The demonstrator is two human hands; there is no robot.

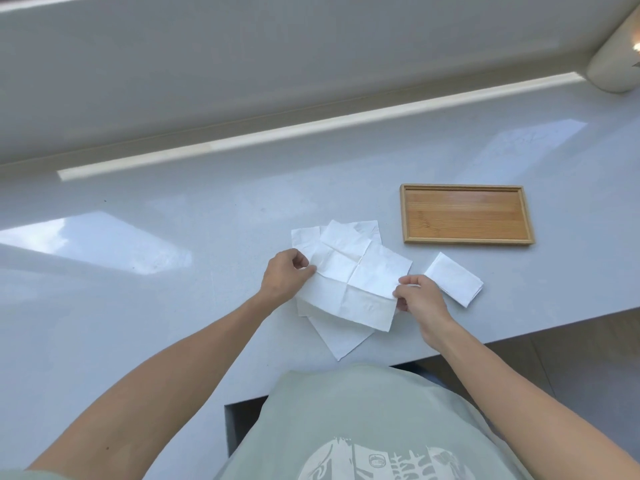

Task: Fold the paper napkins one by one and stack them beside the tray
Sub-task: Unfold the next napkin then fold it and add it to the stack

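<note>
A loose pile of unfolded white paper napkins (349, 271) lies on the grey counter, left of a shallow wooden tray (465, 213). My left hand (285, 273) pinches the left edge of the top napkin, which shows cross-shaped creases. The same napkin's right edge is pinched by my right hand (420, 297). A small stack of folded napkins (453, 278) sits just below the tray's front edge, to the right of my right hand. The tray holds nothing.
The pale grey counter (173, 289) stretches far to the left and back to a wall. Its front edge runs close behind my right wrist, with a cut-out near my body. A rounded beige object (616, 64) sits at the top right corner.
</note>
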